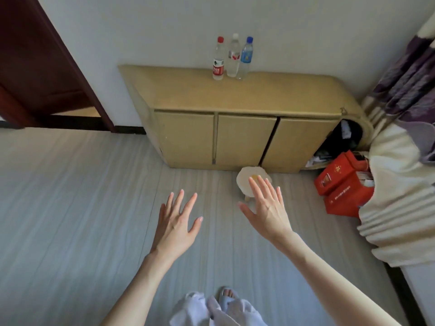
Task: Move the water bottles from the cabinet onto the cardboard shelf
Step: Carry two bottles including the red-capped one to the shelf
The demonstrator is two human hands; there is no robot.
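Three bottles (231,58) upright on cabinet (235,95), straight ahead, well apart from both hands. Right hand (267,205) slightly nearer than left hand (175,220). Fingers spread, holding nothing.

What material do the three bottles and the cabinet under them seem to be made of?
The bottles look like clear thin plastic: the wall shows through them, and they have coloured screw caps. The cabinet looks like matte tan board, perhaps laminate or cardboard; its flat, dull, grainless surface leaves this open.
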